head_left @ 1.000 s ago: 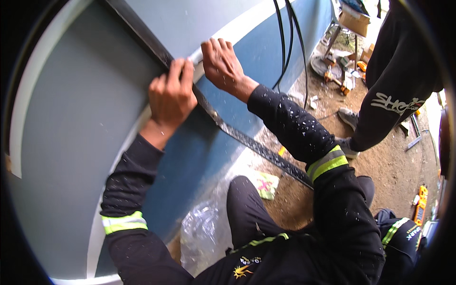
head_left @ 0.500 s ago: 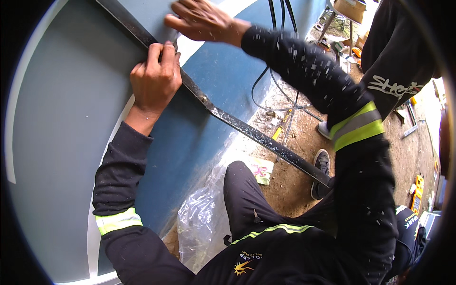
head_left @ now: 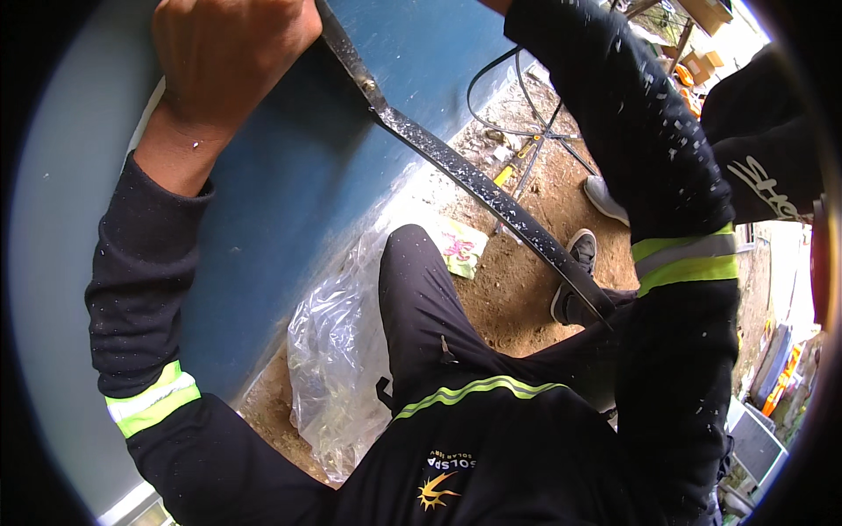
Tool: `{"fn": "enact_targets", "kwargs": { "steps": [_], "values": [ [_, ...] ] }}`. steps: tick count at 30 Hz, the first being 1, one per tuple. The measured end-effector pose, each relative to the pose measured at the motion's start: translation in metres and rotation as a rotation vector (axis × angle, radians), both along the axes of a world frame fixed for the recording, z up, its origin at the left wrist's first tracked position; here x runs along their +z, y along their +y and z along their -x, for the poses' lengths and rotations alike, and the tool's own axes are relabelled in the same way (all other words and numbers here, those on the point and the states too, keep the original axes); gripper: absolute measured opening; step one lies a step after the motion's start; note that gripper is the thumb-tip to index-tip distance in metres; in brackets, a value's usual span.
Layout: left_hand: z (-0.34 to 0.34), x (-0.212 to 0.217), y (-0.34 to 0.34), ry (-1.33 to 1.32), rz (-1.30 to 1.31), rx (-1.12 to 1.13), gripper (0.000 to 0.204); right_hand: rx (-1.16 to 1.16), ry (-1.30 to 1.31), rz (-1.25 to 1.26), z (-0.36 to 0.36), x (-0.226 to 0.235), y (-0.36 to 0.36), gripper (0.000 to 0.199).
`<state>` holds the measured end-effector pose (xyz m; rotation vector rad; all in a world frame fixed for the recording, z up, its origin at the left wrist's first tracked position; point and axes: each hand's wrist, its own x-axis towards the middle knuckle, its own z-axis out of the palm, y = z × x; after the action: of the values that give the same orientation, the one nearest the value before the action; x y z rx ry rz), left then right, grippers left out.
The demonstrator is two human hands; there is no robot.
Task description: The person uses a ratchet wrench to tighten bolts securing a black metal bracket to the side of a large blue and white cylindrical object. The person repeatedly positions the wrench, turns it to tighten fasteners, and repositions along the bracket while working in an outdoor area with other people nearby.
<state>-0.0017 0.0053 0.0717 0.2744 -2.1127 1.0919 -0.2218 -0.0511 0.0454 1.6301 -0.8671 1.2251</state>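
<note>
My left hand (head_left: 232,66) is at the upper left, its fingers curled closed against the upper part of a long black bar (head_left: 474,184); the fingertips are hidden behind the hand and the frame's top edge. The bar has a bend and is dusted with white flecks. From the top it slants down to the right, its lower end near my legs. My right forearm (head_left: 640,131), its dark sleeve flecked with white, reaches up past the top edge. Only a sliver of skin shows there, so the right hand is out of sight.
A blue and grey wall (head_left: 272,219) stands at the left. Clear plastic sheeting (head_left: 338,359) lies beside my knee. Black cables (head_left: 526,114) and a yellow-handled tool (head_left: 517,160) rest on the dirt. Another person's dark-clothed leg (head_left: 763,140) is at the right, with boxes (head_left: 702,66) behind.
The view has shifted, so both arms sit higher in it. My right hand, blurred above the bar before, has gone out past the top edge. The left hand stays closed at the bar.
</note>
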Motion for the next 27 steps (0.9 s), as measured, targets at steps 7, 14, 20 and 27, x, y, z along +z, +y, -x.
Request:
{"fn": "enact_targets", "kwargs": {
  "steps": [7,14,20,27],
  "values": [
    [0.0,0.003,0.008,-0.033,-0.113,0.122,0.019,-0.028,-0.369,-0.224,-0.035,-0.064,0.017,0.021],
    [0.0,0.013,0.011,-0.099,-0.141,0.203,0.03,0.007,-0.522,-0.245,-0.059,-0.078,0.034,0.02],
    [0.001,0.016,0.013,-0.032,-0.155,0.076,0.03,-0.023,-0.137,-0.378,-0.01,-0.01,0.045,0.023],
    [0.007,0.012,0.008,0.027,0.096,0.046,0.028,-0.13,0.56,0.098,0.023,0.068,0.02,0.023]
  ]
}}
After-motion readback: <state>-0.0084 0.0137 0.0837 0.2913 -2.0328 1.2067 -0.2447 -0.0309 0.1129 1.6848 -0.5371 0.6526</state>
